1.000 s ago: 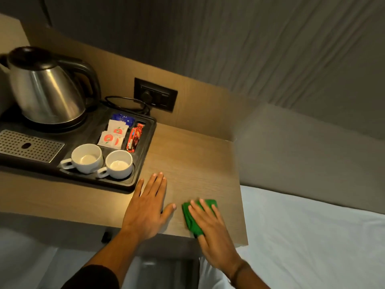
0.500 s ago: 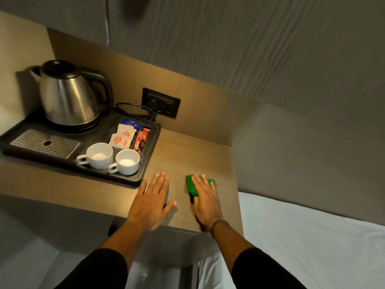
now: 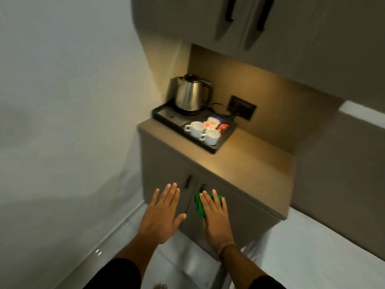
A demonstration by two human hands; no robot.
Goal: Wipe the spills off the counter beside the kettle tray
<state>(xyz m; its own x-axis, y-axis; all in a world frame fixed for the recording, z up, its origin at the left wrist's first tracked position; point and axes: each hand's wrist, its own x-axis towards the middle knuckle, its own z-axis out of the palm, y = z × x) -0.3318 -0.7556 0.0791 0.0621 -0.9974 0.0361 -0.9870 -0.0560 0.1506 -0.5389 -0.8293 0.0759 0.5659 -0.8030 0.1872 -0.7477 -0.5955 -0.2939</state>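
A wooden counter (image 3: pixel 248 163) tops a low cabinet. On its far left sits a black kettle tray (image 3: pixel 216 150) with a steel kettle (image 3: pixel 190 95), two white cups (image 3: pixel 203 131) and sachets (image 3: pixel 212 123). My left hand (image 3: pixel 162 215) is flat with fingers spread and holds nothing. My right hand (image 3: pixel 214 215) holds a green cloth (image 3: pixel 199 205) under its fingers. Both hands are off the counter, in the air in front of the cabinet doors, well below the counter's front edge.
Cabinet door handles (image 3: pixel 188 181) sit just beyond my fingertips. A wall socket (image 3: pixel 242 109) with the kettle cord is behind the tray. A white wall stands to the left, a white bed (image 3: pixel 312 247) to the right, upper cupboards (image 3: pixel 250 17) overhead.
Both hands have lifted off the counter and pulled back toward me. The view has backed away and now shows the whole cabinet. The cloth stays in my right hand.
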